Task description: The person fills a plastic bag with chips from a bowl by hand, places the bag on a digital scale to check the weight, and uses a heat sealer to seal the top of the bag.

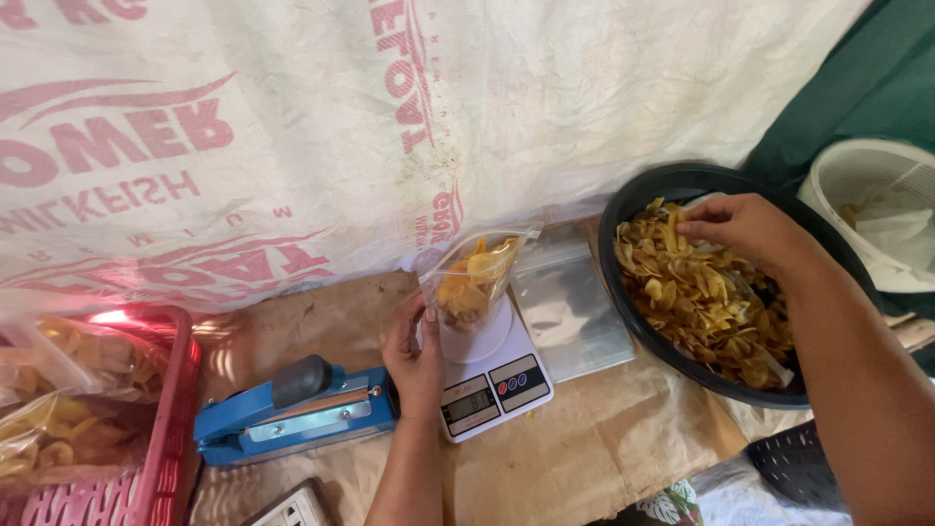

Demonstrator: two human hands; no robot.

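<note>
1. The left hand (417,358) has its fingers curled round the lower side of a clear bag (474,282), thumb at the front, steadying it.
2. The bag stands upright on a white scale (492,375), long axis near vertical and leaning a little right, its open mouth pointing up toward the sack wall (390,117). Yellow chips fill its upper part.
3. The right hand (745,229) reaches into a black basin (623,209), fingertips pinched together on the chips (706,307); how many it has hold of cannot be told.
4. Flat empty bags (570,307) lie between scale and basin, touching both.
5. A blue sealer (292,409) lies just left of the scale, long axis left to right.
6. A red basket (161,458) of filled bags sits far left.
</note>
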